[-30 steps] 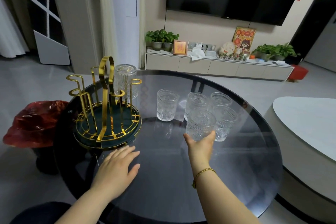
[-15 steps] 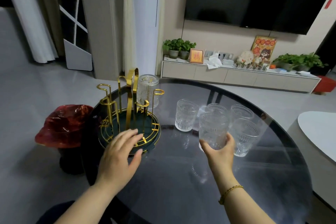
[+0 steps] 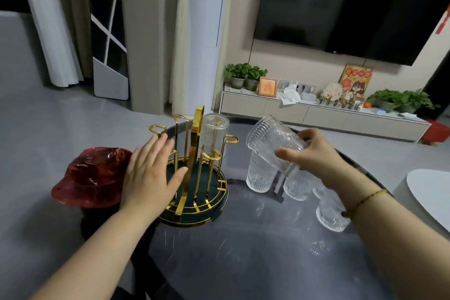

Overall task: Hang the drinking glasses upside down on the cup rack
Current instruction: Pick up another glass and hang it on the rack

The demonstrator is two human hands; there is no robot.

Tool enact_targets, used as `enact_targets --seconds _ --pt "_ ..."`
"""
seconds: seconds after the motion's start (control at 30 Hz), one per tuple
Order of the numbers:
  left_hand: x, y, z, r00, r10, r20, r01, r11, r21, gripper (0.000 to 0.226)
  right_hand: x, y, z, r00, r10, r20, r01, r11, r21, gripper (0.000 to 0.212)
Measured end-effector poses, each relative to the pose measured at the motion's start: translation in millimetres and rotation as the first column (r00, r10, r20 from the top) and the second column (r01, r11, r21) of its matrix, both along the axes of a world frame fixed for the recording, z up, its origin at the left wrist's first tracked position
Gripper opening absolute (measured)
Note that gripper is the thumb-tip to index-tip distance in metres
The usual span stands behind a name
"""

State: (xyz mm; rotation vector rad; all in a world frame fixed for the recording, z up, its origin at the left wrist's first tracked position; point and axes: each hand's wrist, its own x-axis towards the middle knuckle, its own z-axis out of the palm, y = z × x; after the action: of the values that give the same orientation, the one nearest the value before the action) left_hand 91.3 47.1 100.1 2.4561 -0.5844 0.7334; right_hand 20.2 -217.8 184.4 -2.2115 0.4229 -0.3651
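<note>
My right hand [image 3: 313, 153] grips a ribbed clear glass [image 3: 272, 139], tipped on its side in the air with its mouth facing left toward the rack. The gold cup rack [image 3: 197, 168] stands on a round dark green base at the table's left. One glass [image 3: 215, 134] hangs upside down on a far peg. My left hand [image 3: 151, 173] hovers flat with fingers spread at the rack's near left side. Several upright glasses stand on the table under my right hand, one [image 3: 259, 173] nearest the rack and another [image 3: 330, 214] by my wrist.
The round dark glass table [image 3: 243, 251] carries everything. A red glossy bowl-shaped object [image 3: 90, 178] on a dark stand sits just left of the rack. A white table edge [image 3: 428, 192] lies at the right. A TV cabinet with plants stands along the far wall.
My right hand has lifted the glass off the table and tipped it sideways toward the rack. My left hand has moved up from the table to the rack's side.
</note>
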Motion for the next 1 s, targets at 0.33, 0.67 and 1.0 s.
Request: enact_targets --seconds 0.33,0.67,1.0 --pt "3.9 2.0 0.1 0.987 -0.106 0.119 0.116 0.989 -0.087 0.045 40.9 30.3 56.8 0.953 0.226 -0.200 -0.263 0.948 -0.180 0.076" --pt "3.7 3.8 -1.5 0.986 -0.107 0.128 0.126 0.980 -0.154 0.042 90.0 77.7 43.5 0.910 0.156 -0.384 -0.343 0.803 -0.487 0.081" --pt "5.8 2.2 -5.9 0.985 -0.097 0.144 0.122 0.976 -0.178 0.037 98.7 88.0 5.0 0.892 0.184 -0.412 -0.377 0.807 -0.455 0.078"
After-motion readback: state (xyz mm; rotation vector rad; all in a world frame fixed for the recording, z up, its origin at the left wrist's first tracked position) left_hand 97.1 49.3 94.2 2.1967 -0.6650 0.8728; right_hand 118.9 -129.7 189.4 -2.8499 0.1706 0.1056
